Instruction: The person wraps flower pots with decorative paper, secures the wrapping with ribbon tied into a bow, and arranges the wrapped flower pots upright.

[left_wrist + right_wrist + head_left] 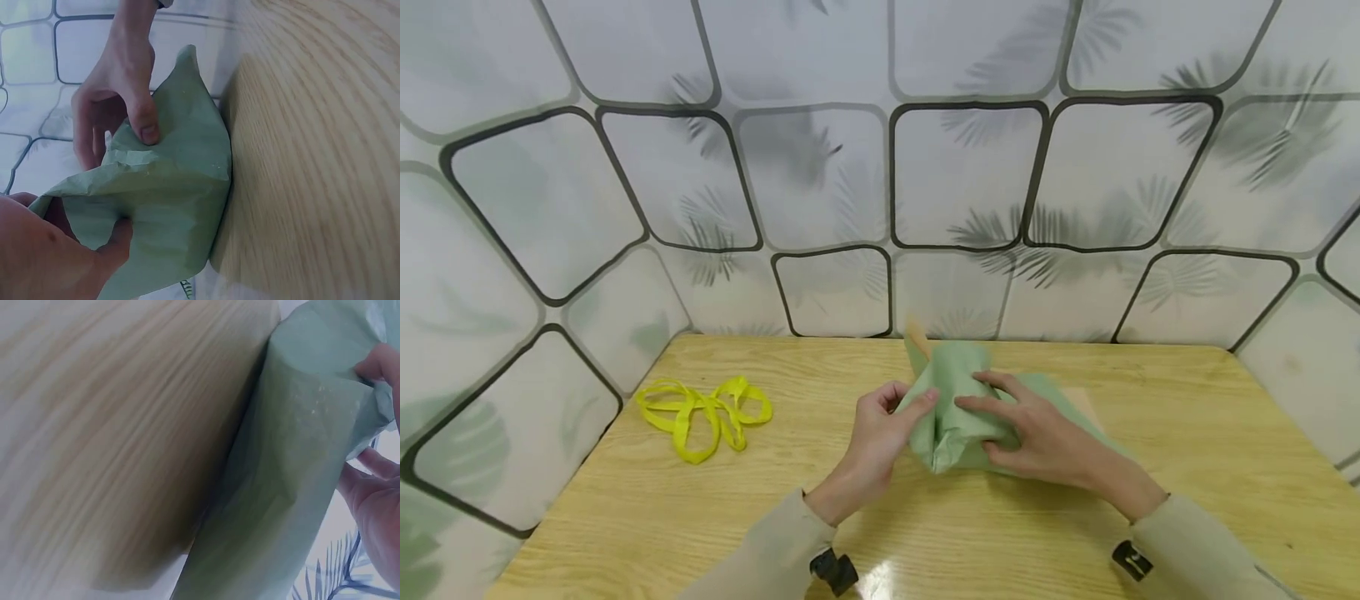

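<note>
"Where is the pale green sheet of crinkled paper (962, 367), and what has hold of it?"

"It sits bunched in folds on the yellowish wood-grain table (647, 517), between the person's hands. The left hand (880, 429) pinches an edge, thumb on one face and fingers on the other; the right hand (1045, 433) holds a fold between bent fingers and thumb (more loosely, it seems)."

"What might go wrong?"

"The folds could spring open if either hand eased off, since no fastening shows. A hard tug on the pinched edge might tear the paper, and heavy pressing could crush it. Whether anything lies inside is hidden."

"And the count?"

"Two hands, two light beige sleeves (775, 542), two small dark clips (835, 572) (one near each cuff), one table, one tangle of flat, bright yellow ribbon (698, 402), well apart to the left. One green sheet shows; the pale peach patch (1078, 404) beyond could be its reverse or a second sheet."
</note>
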A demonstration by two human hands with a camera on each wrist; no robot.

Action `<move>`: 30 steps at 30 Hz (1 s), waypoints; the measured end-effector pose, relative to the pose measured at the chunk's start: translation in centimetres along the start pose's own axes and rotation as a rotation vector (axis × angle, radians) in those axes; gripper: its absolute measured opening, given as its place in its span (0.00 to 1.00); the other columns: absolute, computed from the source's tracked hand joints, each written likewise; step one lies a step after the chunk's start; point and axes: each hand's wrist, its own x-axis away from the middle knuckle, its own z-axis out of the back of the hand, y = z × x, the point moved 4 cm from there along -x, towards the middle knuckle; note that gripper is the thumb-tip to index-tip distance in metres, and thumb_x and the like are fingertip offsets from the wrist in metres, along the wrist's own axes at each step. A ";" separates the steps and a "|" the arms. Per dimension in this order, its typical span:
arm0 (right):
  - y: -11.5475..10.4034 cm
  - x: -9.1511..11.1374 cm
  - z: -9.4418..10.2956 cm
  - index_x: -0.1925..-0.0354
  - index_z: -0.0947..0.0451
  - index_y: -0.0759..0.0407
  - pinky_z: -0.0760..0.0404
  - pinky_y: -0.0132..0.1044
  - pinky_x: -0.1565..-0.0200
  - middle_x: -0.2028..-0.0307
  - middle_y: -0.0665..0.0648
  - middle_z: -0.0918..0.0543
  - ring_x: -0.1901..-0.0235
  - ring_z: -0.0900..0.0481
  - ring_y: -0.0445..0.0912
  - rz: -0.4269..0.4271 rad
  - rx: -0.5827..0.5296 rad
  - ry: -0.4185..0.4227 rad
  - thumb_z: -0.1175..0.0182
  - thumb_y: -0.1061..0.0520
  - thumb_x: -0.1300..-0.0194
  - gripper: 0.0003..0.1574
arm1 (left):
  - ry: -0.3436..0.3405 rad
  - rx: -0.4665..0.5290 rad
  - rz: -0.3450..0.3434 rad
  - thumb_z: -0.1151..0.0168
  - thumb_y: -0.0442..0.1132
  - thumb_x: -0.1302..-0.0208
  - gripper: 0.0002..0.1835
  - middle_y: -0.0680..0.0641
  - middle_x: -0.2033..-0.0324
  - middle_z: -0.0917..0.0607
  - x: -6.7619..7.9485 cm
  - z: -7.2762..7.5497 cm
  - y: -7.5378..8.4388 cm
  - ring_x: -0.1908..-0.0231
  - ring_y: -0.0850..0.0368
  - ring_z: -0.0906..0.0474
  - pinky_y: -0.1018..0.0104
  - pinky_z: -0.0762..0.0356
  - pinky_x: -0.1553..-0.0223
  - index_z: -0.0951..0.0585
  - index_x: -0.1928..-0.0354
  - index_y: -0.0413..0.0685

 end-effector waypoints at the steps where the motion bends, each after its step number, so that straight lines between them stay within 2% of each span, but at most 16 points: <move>1: -0.1 -0.2 -0.2 0.33 0.24 0.45 0.15 0.50 0.52 0.32 0.65 0.28 0.41 0.19 0.57 0.006 -0.003 0.000 0.27 0.60 0.47 0.42 | 0.006 -0.007 -0.001 0.30 0.46 0.33 0.13 0.51 0.66 0.22 0.1 0.3 0.1 0.62 0.58 0.24 0.72 0.22 0.65 0.20 0.67 0.44; 7: -0.6 -1.4 -1.2 0.38 0.27 0.61 0.16 0.54 0.44 0.34 0.66 0.24 0.38 0.20 0.59 0.019 -0.027 0.028 0.25 0.59 0.48 0.40 | 0.053 -0.061 -0.019 0.29 0.46 0.34 0.14 0.52 0.67 0.21 0.2 1.6 0.3 0.64 0.58 0.23 0.71 0.23 0.65 0.21 0.69 0.45; 10: -0.8 -1.6 -1.4 0.43 0.25 0.62 0.16 0.55 0.44 0.34 0.66 0.23 0.38 0.20 0.60 0.017 -0.043 0.035 0.23 0.59 0.49 0.36 | 0.067 -0.070 -0.024 0.29 0.45 0.34 0.13 0.54 0.71 0.21 0.2 1.8 0.4 0.68 0.60 0.23 0.72 0.24 0.68 0.22 0.69 0.47; 14: -0.9 -1.8 -1.4 0.44 0.21 0.61 0.17 0.56 0.43 0.33 0.66 0.23 0.37 0.21 0.62 0.018 -0.022 0.047 0.22 0.56 0.48 0.34 | 0.061 -0.098 -0.055 0.31 0.44 0.31 0.12 0.52 0.68 0.20 0.1 1.7 0.6 0.69 0.61 0.23 0.72 0.24 0.69 0.22 0.66 0.45; 18: -1.0 -1.9 -1.3 0.44 0.18 0.59 0.20 0.60 0.40 0.34 0.64 0.23 0.35 0.25 0.62 0.024 0.049 0.074 0.21 0.52 0.50 0.35 | 0.060 -0.136 -0.093 0.33 0.45 0.29 0.14 0.47 0.52 0.18 0.0 1.3 0.8 0.56 0.56 0.19 0.69 0.18 0.59 0.21 0.62 0.41; 21: -1.2 -1.9 -1.2 0.43 0.17 0.60 0.18 0.55 0.44 0.39 0.63 0.22 0.40 0.25 0.57 0.042 0.074 0.096 0.20 0.52 0.50 0.36 | 0.063 -0.153 -0.106 0.33 0.45 0.29 0.14 0.45 0.42 0.18 0.0 1.1 0.8 0.43 0.50 0.20 0.64 0.17 0.49 0.21 0.62 0.40; 24: -1.5 -1.8 -1.2 0.41 0.18 0.64 0.16 0.47 0.51 0.43 0.62 0.21 0.45 0.23 0.52 0.057 0.058 0.108 0.20 0.55 0.50 0.38 | 0.061 -0.157 -0.105 0.32 0.45 0.30 0.13 0.45 0.40 0.17 0.0 0.8 0.9 0.36 0.46 0.23 0.62 0.17 0.45 0.20 0.63 0.41; 30: -1.7 -1.8 -1.2 0.40 0.20 0.66 0.14 0.41 0.55 0.47 0.59 0.19 0.50 0.18 0.48 0.061 0.034 0.113 0.19 0.58 0.52 0.41 | 0.036 -0.140 -0.072 0.30 0.45 0.32 0.14 0.46 0.40 0.15 0.0 0.4 0.8 0.38 0.45 0.20 0.63 0.14 0.49 0.19 0.65 0.40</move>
